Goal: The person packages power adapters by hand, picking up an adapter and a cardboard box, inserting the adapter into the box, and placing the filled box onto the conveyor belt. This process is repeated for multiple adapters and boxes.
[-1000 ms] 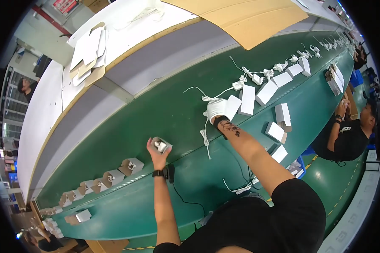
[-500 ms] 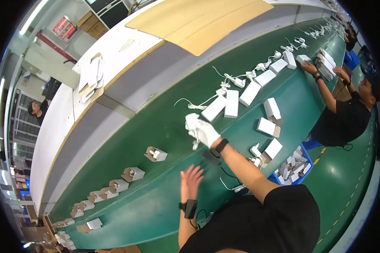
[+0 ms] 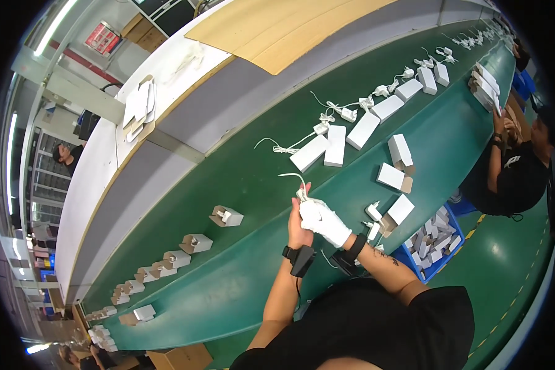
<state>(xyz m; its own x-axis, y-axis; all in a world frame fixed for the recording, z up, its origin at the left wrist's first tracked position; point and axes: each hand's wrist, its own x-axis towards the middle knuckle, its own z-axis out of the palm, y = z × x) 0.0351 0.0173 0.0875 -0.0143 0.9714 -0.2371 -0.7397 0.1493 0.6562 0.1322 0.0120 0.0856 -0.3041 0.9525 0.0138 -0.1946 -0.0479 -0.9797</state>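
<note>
Squarely over the near edge of the long green belt [image 3: 262,200], two hands meet around a white bundled cord [image 3: 301,195], its loose end curling up to the left. The right hand [image 3: 325,222], in a white glove, has its fingers bent round the lower part of the bundle, grasping it. The bare left hand [image 3: 299,225] presses in from the other side, fingers pointing up along the cord; how firmly they clasp it, I cannot tell. Black straps circle both wrists.

Just beyond them, closed white boxes [image 3: 310,153] slant along the belt, and past those runs a line of white plug adapters [image 3: 349,115] with coiled leads. Down to the left, open boxes [image 3: 196,243] stand in a row with white pieces inside. The nearer green bench strip [image 3: 216,290] carries more boxes, some with brown flaps out, one beside a loose charger [image 3: 374,212].

Above the belt, a broad cardboard sheet [image 3: 290,31] overhangs the white shelf [image 3: 174,75], where flattened cartons [image 3: 140,110] lie stacked. A blue crate [image 3: 438,265] full of small boxes sits below the bench's right side, over a green floor [image 3: 505,265] with yellow markings. Farther right, a co-worker [image 3: 512,179] in black sits near a stack of boxes.
</note>
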